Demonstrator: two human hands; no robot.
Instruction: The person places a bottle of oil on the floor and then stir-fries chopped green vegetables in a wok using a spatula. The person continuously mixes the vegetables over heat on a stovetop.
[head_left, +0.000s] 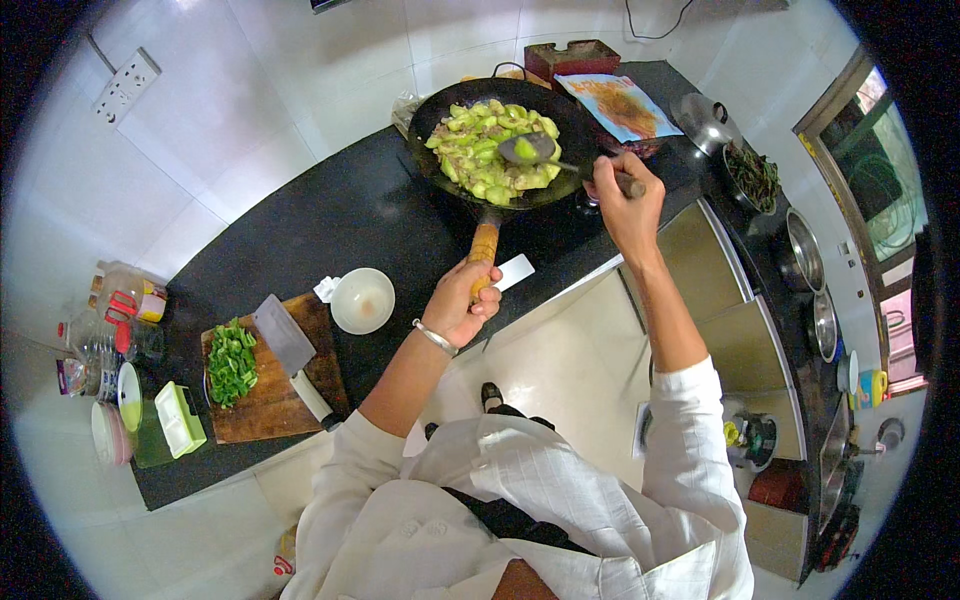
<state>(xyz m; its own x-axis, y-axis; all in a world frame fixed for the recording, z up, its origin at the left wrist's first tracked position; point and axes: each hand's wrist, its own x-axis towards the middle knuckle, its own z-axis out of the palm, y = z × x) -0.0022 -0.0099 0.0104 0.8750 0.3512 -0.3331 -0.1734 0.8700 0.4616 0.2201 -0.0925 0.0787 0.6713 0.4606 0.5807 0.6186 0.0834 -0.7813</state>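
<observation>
A dark wok (431, 161) holds sliced green vegetable with small bits of what looks like meat (487, 142). My left hand (463, 300) is wrapped around the wok's wooden handle (484, 244). Over the right part of the food, a metal cooking ladle or spatula (517, 148) carries a green slice in its head. My right hand (626, 199) grips its handle from the right of the wok. The stove under the wok is mostly hidden.
Left on the black counter (300, 217) lie a wooden cutting board (277, 412), chopped greens (231, 364) and a cleaver (285, 334). Near them stand a white bowl (362, 301) and plastic bottles (124, 292). A lid (705, 124) and metal bowls (804, 247) line the right counter.
</observation>
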